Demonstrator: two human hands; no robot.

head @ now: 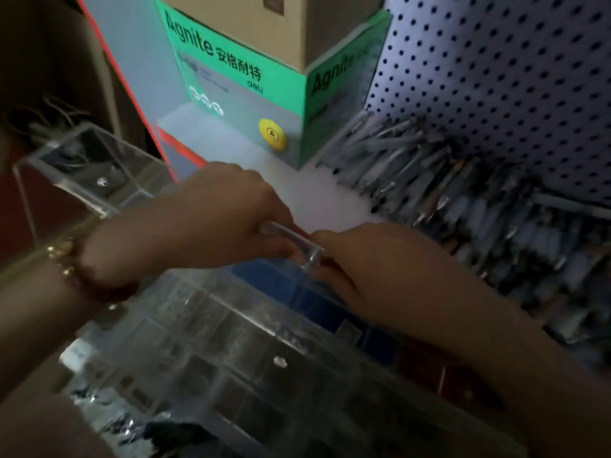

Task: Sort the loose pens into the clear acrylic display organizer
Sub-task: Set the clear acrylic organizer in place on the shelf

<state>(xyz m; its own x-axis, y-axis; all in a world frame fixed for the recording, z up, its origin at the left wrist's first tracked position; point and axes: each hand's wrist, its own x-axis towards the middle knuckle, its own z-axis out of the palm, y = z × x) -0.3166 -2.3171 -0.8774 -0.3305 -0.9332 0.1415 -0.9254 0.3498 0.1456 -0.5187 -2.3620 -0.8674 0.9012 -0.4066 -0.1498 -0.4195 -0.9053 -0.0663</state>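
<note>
A clear acrylic display organizer (pixel 231 342) with several small compartments fills the lower middle of the blurred head view. My left hand (pixel 211 219) and my right hand (pixel 370 269) meet at its far top corner (pixel 307 249), fingers closed on the acrylic edge. A long heap of loose pens (pixel 463 200) lies along the right side, beyond my right hand. I cannot tell whether either hand also holds a pen.
A second clear acrylic box (pixel 89 166) stands at the left. A green and grey carton (pixel 251 87) with a brown cardboard box (pixel 317 24) on top sits at the back. A dotted white pegboard (pixel 512 77) rises at the right.
</note>
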